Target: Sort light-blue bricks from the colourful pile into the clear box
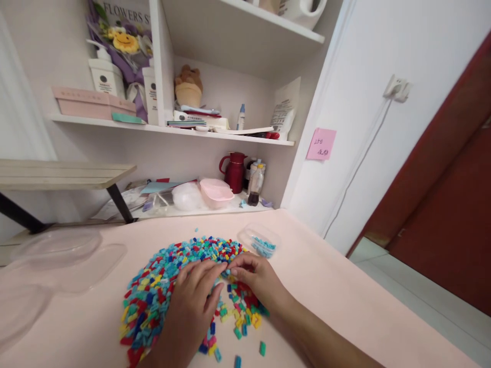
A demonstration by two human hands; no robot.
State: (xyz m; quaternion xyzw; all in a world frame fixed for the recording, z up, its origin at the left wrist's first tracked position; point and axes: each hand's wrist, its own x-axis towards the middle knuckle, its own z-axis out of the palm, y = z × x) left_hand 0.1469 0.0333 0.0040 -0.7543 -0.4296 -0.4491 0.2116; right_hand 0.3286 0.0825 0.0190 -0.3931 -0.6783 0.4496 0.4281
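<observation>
A heap of small coloured blocks (164, 276), red, yellow, green, light blue and dark blue, lies on the pink table (326, 286). My left hand (194, 299) rests flat on the heap with its fingers stretched out. My right hand (255, 276) is beside it, its fingertips pinched together on a light blue block at the heap's top. The two hands' fingertips nearly touch. A small clear container (261, 240) with light blue blocks in it sits just beyond my right hand.
Clear plastic lids or trays (65, 255) lie at the table's left. Behind stands a white shelf unit with a red jug (233, 171), a pink box (217, 193), bottles and books. A wooden bench (57, 174) is at left, a red door (452, 204) at right.
</observation>
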